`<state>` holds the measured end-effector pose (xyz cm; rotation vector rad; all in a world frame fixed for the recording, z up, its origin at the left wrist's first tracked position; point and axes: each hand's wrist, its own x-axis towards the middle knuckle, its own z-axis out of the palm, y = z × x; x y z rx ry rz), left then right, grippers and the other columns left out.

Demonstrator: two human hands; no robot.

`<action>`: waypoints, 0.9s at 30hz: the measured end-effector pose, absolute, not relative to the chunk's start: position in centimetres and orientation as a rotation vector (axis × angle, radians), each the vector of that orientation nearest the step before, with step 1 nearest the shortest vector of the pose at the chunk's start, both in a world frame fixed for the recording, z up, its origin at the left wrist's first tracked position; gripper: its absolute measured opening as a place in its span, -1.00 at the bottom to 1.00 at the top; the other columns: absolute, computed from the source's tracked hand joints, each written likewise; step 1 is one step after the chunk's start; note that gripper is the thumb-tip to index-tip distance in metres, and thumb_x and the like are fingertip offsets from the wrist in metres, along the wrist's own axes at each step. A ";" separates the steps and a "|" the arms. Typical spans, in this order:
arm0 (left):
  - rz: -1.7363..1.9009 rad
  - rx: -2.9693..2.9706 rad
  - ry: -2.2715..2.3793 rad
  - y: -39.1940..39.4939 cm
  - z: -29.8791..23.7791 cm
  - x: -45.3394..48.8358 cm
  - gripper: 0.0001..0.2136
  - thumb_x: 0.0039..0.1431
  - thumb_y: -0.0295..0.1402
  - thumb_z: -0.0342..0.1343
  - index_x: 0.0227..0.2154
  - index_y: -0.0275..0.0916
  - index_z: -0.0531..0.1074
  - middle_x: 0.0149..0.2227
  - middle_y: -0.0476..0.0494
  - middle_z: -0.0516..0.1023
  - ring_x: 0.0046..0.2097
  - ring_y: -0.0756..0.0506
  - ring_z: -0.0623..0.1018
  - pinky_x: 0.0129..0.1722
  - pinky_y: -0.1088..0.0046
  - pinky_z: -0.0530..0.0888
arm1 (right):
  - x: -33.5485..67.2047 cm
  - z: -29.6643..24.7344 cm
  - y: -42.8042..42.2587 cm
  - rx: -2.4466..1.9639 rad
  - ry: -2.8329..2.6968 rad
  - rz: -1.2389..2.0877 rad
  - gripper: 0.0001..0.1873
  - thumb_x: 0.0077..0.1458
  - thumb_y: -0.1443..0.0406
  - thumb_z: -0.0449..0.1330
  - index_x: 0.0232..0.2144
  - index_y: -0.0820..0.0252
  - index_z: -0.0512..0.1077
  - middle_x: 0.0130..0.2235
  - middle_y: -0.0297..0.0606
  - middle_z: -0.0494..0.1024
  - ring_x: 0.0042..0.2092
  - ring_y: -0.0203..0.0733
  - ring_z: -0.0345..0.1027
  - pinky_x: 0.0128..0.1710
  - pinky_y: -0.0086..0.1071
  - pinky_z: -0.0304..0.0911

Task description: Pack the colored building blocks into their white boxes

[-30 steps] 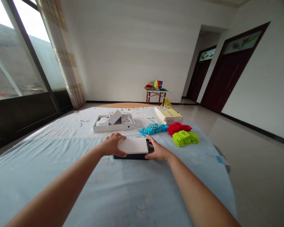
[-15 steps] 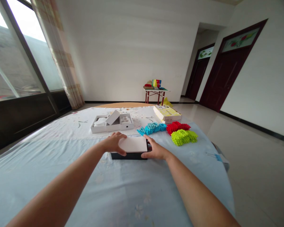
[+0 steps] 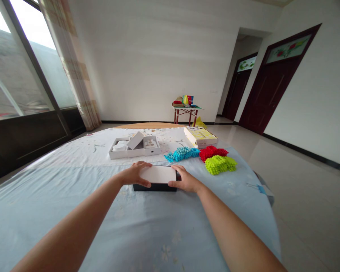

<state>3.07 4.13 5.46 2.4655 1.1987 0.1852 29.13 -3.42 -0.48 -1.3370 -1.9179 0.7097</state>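
Since the earlier frames the white lid [image 3: 158, 174] has come down onto its dark base [image 3: 154, 187] and now sits nearly level on it, and the fingers of the right hand [image 3: 185, 180] have slid further over the lid's right end; the box lies at the middle of the frame on the pale blue sheet of the bed [image 3: 73, 177]; the left hand [image 3: 134, 174] is curled round the lid's left end, thumb on the near edge and fingers over the far edge, while the right hand pinches the opposite end in the same way, thumb near and fingers laid on top; the lid looks like stiff, smooth card, light and probably a little slippery, with a flat top that could dent under hard pressure, so the short ends, where both hands already grip, seem the best places to hold it; the base looks rigid and likely carries what weight there is; the soft bedding beneath probably gives when pressed; just beyond the right hand lie a blue pile [image 3: 183, 153], a red pile [image 3: 212, 152] and a green pile [image 3: 220, 164] of small knobbly pieces, apart from the box; a yellow box [image 3: 200, 136] and an open white box [image 3: 133, 147] sit further up the frame.
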 end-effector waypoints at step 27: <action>1.237 1.690 1.353 2.3 -1.5 0.4 -0.48 0.09 0.04 -0.15 -0.16 -0.32 0.40 -0.13 -0.26 0.50 -0.03 -0.20 0.44 -0.06 0.28 0.38 | 29.4 2.1 -4.7 -1.475 -2.085 0.703 0.12 -0.44 0.05 0.39 0.20 0.06 0.05 0.16 -0.13 0.11 0.19 0.02 -0.02 0.19 -0.18 -0.07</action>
